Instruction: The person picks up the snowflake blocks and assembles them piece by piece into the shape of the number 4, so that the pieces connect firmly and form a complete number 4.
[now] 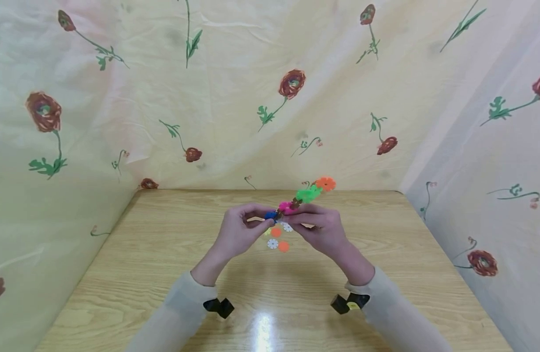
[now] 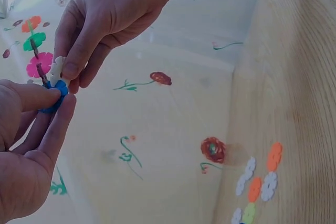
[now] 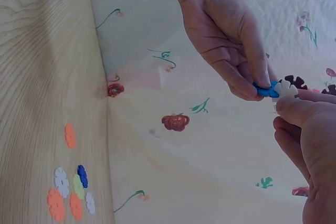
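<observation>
My left hand (image 1: 240, 232) pinches a blue flower-shaped disc (image 1: 270, 215) between thumb and fingers. This disc sits at the lower end of a chain of slotted plastic discs. From there the chain slants up to the right through brown discs, a pink disc (image 1: 288, 208), a green disc (image 1: 308, 194) and an orange disc (image 1: 326, 184) at the far tip. My right hand (image 1: 321, 229) pinches a white flower-shaped disc (image 3: 286, 88) against the blue one. Fingers partly cover the place where the two meet, so how far they interlock cannot be seen.
Below the hands, loose discs lie on the wooden table (image 1: 164, 254): orange (image 1: 283, 247), white (image 1: 272, 243), a yellow-green one (image 3: 79, 185) and a dark blue one (image 3: 82, 176). A flowered cloth (image 1: 235, 98) hangs behind the table and along both sides.
</observation>
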`<act>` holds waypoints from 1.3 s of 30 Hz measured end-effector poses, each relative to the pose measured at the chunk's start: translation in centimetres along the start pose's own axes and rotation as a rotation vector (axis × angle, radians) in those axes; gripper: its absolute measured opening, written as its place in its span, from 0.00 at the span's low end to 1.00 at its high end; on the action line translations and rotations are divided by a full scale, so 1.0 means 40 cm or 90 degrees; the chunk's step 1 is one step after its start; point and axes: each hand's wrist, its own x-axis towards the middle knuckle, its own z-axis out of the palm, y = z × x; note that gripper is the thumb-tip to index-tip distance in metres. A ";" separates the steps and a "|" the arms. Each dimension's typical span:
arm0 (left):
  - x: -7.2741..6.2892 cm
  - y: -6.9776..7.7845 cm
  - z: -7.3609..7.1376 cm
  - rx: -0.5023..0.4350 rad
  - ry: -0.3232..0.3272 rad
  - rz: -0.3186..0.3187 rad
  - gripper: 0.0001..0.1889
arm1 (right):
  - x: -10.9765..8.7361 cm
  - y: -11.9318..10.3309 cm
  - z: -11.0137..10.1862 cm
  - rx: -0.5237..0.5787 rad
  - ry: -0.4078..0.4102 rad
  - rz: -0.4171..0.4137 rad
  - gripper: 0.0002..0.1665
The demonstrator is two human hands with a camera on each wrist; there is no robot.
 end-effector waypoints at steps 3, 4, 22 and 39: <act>0.001 -0.001 -0.001 -0.004 0.013 -0.010 0.10 | 0.001 -0.001 0.001 -0.024 0.002 0.025 0.01; 0.001 -0.002 -0.003 -0.008 0.017 -0.013 0.10 | 0.000 -0.001 0.001 -0.029 0.001 0.036 0.05; 0.009 0.000 -0.022 -0.032 0.081 -0.040 0.08 | -0.112 0.047 0.066 0.001 -0.346 0.436 0.12; 0.007 -0.002 -0.018 -0.046 0.082 -0.021 0.08 | -0.198 0.058 0.132 -0.060 -0.485 0.483 0.14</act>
